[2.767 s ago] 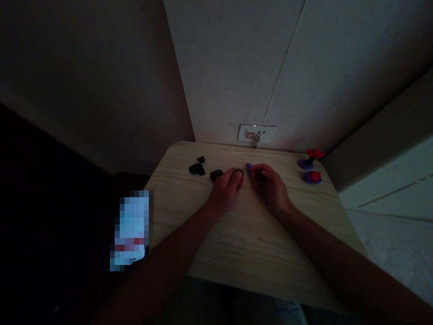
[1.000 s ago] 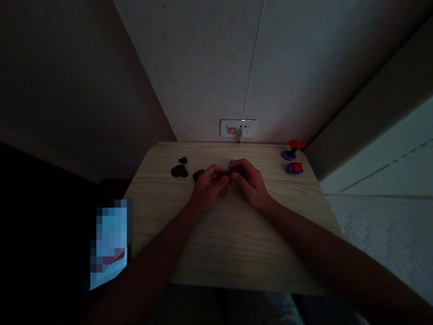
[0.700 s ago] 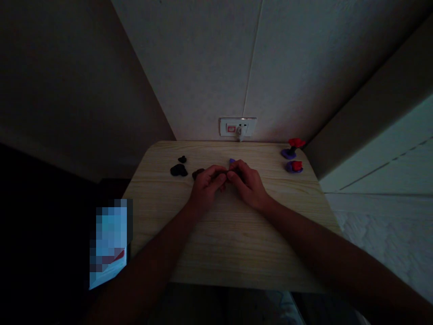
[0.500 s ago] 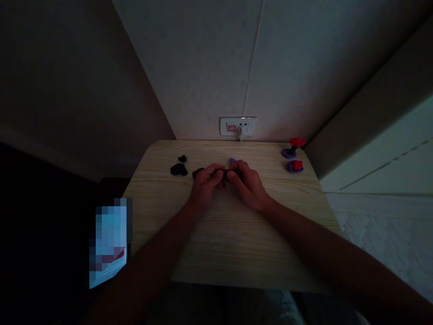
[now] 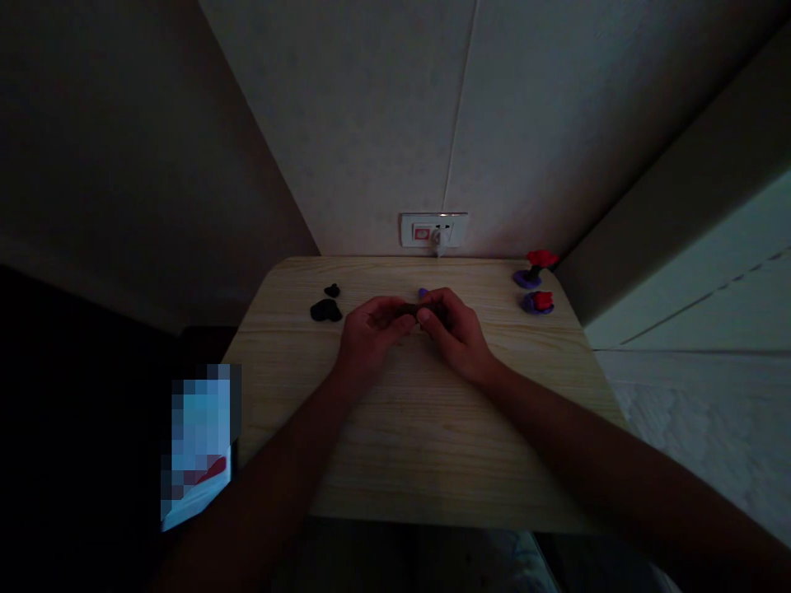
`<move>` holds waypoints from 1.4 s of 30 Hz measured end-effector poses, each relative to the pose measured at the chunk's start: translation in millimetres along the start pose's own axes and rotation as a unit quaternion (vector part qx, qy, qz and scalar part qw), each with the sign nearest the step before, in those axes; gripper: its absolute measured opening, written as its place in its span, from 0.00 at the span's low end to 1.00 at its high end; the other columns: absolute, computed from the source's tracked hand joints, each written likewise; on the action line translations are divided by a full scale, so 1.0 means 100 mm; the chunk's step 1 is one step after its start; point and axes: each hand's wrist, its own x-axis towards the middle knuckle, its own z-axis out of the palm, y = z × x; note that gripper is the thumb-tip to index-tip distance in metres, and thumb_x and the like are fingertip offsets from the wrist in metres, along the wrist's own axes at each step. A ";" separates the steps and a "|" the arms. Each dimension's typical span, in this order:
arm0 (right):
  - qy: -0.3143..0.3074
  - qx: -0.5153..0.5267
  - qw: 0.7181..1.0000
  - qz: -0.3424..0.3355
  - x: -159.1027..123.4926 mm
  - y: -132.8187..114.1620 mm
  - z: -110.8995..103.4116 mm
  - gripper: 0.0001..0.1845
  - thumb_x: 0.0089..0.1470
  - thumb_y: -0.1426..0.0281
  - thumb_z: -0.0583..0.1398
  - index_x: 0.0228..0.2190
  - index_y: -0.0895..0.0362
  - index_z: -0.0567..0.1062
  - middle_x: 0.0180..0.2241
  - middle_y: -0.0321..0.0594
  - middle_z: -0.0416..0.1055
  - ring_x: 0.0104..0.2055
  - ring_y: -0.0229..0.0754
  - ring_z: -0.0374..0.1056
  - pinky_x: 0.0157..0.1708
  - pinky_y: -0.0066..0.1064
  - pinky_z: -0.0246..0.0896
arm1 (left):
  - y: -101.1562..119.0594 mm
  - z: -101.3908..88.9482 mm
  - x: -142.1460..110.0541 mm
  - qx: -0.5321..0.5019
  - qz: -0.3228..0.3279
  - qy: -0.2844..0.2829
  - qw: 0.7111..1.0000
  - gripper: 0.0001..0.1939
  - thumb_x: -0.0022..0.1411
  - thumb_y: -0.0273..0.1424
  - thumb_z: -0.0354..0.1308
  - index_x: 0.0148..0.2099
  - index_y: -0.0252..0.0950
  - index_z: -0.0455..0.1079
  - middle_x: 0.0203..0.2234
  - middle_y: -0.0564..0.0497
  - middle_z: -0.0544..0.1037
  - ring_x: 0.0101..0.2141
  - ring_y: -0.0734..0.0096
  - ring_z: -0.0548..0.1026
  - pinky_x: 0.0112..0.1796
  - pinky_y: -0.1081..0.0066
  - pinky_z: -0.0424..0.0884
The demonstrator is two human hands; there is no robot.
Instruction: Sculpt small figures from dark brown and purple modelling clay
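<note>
Over the middle of the table, my left hand [image 5: 375, 331] and my right hand [image 5: 456, 333] are close together. Between their thumbs and fingers they pinch a dark piece of modelling clay [image 5: 415, 310], which looks long and thin. The fingers cover much of it. Just behind my right hand a bit of purple clay [image 5: 423, 293] peeks out, mostly hidden. Left of my left hand lie a larger black clay lump [image 5: 325, 310] and a smaller black lump [image 5: 332, 291].
At the table's [image 5: 408, 436] back right stand a red flower-like clay figure on a purple base [image 5: 541, 259] and a red and purple clay piece [image 5: 539, 302]. A wall socket [image 5: 433, 230] with a plug is behind. A lit screen [image 5: 201, 445] is at lower left.
My left hand has shifted slightly left and now covers the dark lump that showed beside its fingers. More of the dark clay shows between the hands. Less of the purple piece is visible.
</note>
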 end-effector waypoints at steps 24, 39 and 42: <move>-0.069 0.057 0.994 0.060 0.00 -0.01 -0.03 0.21 0.66 0.52 0.53 0.32 0.55 0.70 0.25 0.34 0.64 0.28 0.38 0.60 0.27 0.30 0.53 | 0.08 0.05 -0.03 -0.165 -0.104 -0.017 0.981 0.15 0.44 0.31 0.76 0.35 0.32 0.79 0.29 0.48 0.81 0.30 0.72 0.77 0.32 0.72 0.70; 0.008 -0.073 0.995 -0.062 0.00 0.02 -0.02 0.10 0.64 0.66 0.59 0.47 0.53 0.73 0.43 0.44 0.75 0.43 0.45 0.71 0.44 0.37 0.66 | -0.01 -0.05 0.01 -0.023 0.006 0.013 1.000 0.10 0.50 0.31 0.73 0.35 0.36 0.78 0.38 0.48 0.84 0.41 0.65 0.81 0.50 0.62 0.73; 0.005 -0.073 0.995 -0.066 0.00 0.03 -0.01 0.11 0.63 0.68 0.59 0.48 0.53 0.73 0.44 0.45 0.75 0.45 0.45 0.72 0.45 0.38 0.66 | -0.02 -0.07 0.03 -0.037 0.008 0.031 0.999 0.13 0.44 0.28 0.76 0.33 0.36 0.77 0.37 0.50 0.84 0.40 0.67 0.81 0.49 0.63 0.74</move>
